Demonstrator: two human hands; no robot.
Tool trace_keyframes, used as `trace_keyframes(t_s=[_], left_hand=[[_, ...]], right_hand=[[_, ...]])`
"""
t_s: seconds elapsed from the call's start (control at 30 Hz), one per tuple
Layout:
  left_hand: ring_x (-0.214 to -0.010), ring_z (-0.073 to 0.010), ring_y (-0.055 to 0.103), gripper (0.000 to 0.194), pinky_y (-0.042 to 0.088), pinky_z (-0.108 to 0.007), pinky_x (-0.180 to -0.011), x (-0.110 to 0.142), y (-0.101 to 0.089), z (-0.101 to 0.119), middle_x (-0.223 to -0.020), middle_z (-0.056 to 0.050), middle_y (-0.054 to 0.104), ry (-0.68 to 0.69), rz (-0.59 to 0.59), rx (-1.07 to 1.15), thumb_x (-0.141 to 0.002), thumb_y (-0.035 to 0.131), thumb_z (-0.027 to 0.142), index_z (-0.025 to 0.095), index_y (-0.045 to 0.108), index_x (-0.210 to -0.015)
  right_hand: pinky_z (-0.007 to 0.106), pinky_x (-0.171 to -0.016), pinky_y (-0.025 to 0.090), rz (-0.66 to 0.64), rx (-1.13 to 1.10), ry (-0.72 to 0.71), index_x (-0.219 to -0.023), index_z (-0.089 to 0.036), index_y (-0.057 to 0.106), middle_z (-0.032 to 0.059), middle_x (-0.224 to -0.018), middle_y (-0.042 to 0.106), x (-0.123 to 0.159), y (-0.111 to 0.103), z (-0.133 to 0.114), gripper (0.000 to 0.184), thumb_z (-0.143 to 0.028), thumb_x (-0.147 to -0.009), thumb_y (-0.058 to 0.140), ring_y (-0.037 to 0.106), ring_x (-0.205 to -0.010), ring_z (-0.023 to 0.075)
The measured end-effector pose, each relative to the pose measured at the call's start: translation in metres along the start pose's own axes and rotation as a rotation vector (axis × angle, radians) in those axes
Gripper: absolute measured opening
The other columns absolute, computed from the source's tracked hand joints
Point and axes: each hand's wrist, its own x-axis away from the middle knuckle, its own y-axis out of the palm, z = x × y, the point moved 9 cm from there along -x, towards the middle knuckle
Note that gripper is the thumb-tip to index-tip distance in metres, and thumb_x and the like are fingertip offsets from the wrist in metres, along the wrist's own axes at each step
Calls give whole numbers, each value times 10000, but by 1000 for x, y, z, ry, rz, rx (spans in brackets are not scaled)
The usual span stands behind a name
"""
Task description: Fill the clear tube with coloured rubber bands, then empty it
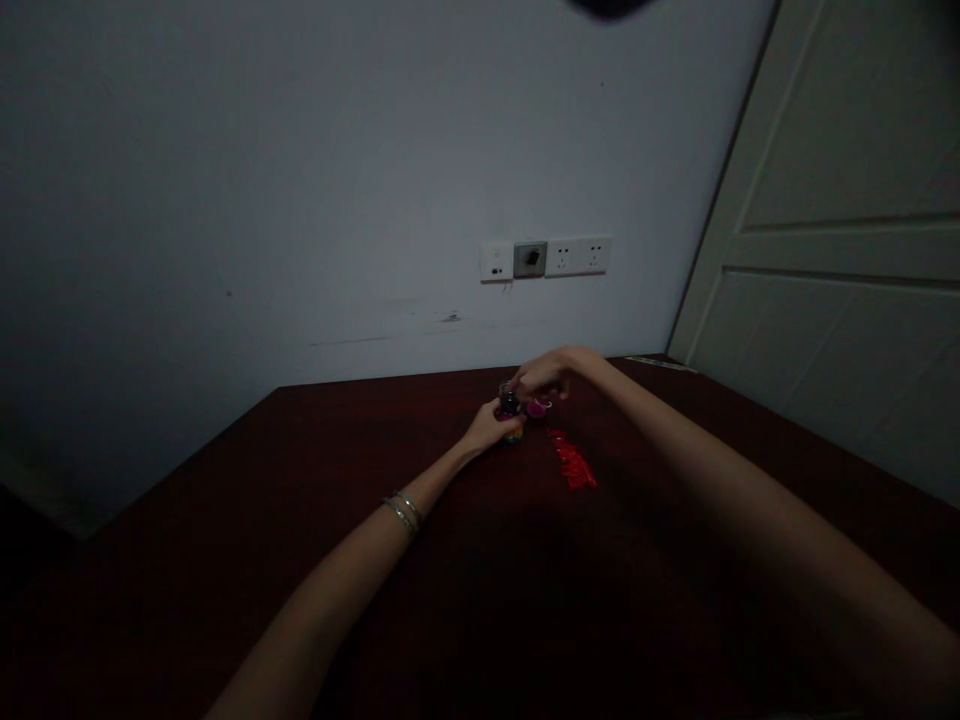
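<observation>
My left hand [487, 428] is wrapped around a small clear jar [509, 402] with dark contents and a coloured lower part, standing on the dark red table. Over the jar's mouth, my right hand [541, 376] bends down with its fingers curled. Its fingertips reach the rim or just inside it; whatever they pinch, if anything, is too small to make out. A purple lid [536, 409] with a pale loop lies right beside the jar, under my right hand. Nearer to me is a loose pile of small shiny red pieces [574, 466].
The dark red table [360, 450] meets a pale wall [337, 200] at the back. Sockets and a switch panel [577, 257] are mounted on the wall above the jar. A pale panelled door [840, 330] rises on the right, and a thin flat strip [660, 363] lies at the back right edge.
</observation>
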Motion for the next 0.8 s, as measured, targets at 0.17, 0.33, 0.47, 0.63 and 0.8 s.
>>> trace_keyframes(t_s=[0.17,0.33,0.47,0.63,0.8], left_hand=[[-835,-171,585,365,457,-283,-781,4,0,-4,-939,-85,642,13,52,-27,-681,647,275,95,591,-994],[-857,-179,583,370,457,-278,-777,11,-1,-3,-965,-98,639,20,100,-37,-695,634,283,95,582,-1010],[-833,-170,585,350,458,-271,-765,13,1,-1,-952,-95,638,5,92,-19,-692,630,264,92,579,-993],[-816,-166,582,317,457,-269,-759,13,0,-1,-914,-78,642,14,113,-42,-679,629,258,95,587,-948],[-816,-167,582,338,456,-274,-763,14,2,-1,-916,-77,644,2,109,-11,-666,639,252,92,588,-960]], right_hand=[[199,-397,271,-182,61,133,-774,-164,675,-27,-439,439,-9,6,-1,210,-294,-615,635,347,-384,66],[201,-394,284,-192,133,217,-746,-148,671,-2,-477,516,-23,1,-2,215,-278,-574,668,399,-388,78],[221,-412,319,-171,182,224,-786,-144,670,-5,-501,531,-35,-3,-8,260,-258,-553,681,445,-399,96],[249,-409,337,36,102,224,-758,-124,660,17,-526,548,-49,-15,-15,248,-293,-576,659,479,-406,126],[228,-430,356,207,122,7,-719,-114,640,28,-570,558,-55,-26,-38,221,-317,-632,621,504,-460,119]])
